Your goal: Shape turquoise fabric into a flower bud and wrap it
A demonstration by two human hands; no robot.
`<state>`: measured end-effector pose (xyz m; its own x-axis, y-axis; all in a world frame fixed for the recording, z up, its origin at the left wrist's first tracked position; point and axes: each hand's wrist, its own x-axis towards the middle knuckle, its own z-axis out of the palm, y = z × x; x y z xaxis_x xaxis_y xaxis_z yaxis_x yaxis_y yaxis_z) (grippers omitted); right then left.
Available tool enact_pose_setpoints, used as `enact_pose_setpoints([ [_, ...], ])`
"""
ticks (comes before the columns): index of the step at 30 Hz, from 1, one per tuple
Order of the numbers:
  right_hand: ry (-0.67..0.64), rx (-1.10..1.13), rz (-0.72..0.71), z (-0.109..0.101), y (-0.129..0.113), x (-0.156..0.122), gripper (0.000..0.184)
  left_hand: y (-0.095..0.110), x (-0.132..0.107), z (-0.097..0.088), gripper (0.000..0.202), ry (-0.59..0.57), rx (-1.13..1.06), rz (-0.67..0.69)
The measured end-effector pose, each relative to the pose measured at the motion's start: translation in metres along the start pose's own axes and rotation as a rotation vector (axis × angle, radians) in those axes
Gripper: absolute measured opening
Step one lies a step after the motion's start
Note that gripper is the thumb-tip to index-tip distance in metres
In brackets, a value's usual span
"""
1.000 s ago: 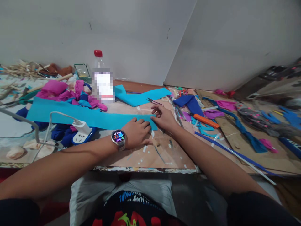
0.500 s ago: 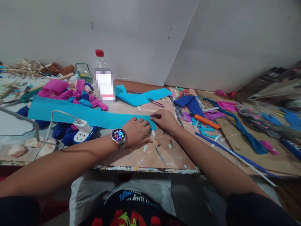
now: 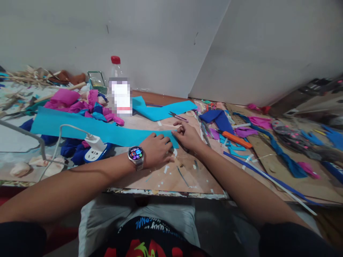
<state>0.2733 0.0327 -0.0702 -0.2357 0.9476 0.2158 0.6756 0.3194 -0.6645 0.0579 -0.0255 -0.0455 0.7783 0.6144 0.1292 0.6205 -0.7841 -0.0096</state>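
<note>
The left hand lies on the near end of the strip with its fingers curled under. Its grip is closed, but whether it pinches the edge or only presses down is hidden. The right hand sits just beside it, and its fingertips are bunched in a closed grip on the strip's end corner. A watch is on the left wrist.

The strip lies flat on the worktop and runs from the hands away to the left, passing behind a white power block and its cable. By my judgement, work on this end goes best with the left hand keeping flat, even pressure. The right hand should handle only the very corner, so the thin sheet neither creeps nor creases.

The strip is cyan, matte and smooth, with straight cut edges, and looks like foam sheet or felt. A second cyan piece lies beyond, with small scissors touching it. Crumpled pink scraps pile up to the left of a clear bottle with a red cap. To the right are a dark blue piece and an orange cutter. The worktop is glossy brown board flecked with white offcuts.
</note>
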Motion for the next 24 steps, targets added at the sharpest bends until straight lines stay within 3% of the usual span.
enact_pose_setpoints([
  [4, -0.034, -0.017, 0.015, 0.001, 0.002, 0.001, 0.032, 0.001, 0.000, -0.001, 0.048, 0.006, 0.008, -0.027],
  [10, -0.053, 0.096, -0.064, 0.003, 0.001, -0.001, 0.046, 0.002, -0.001, -0.003, 0.050, 0.014, 0.014, -0.038],
  [14, -0.060, 0.141, -0.081, 0.004, 0.004, 0.000, 0.043, 0.002, -0.001, -0.003, 0.051, 0.001, -0.001, -0.043],
  [17, -0.020, 0.034, -0.116, 0.003, 0.005, 0.001, 0.037, 0.001, -0.001, -0.002, 0.050, 0.005, -0.009, -0.049],
  [20, 0.041, -0.190, -0.255, 0.000, 0.007, 0.004, 0.028, 0.002, -0.001, -0.002, 0.049, -0.004, -0.013, -0.047],
  [24, 0.001, -0.259, -0.285, -0.001, 0.011, 0.006, 0.019, 0.002, -0.001, -0.001, 0.051, -0.008, -0.009, -0.046],
])
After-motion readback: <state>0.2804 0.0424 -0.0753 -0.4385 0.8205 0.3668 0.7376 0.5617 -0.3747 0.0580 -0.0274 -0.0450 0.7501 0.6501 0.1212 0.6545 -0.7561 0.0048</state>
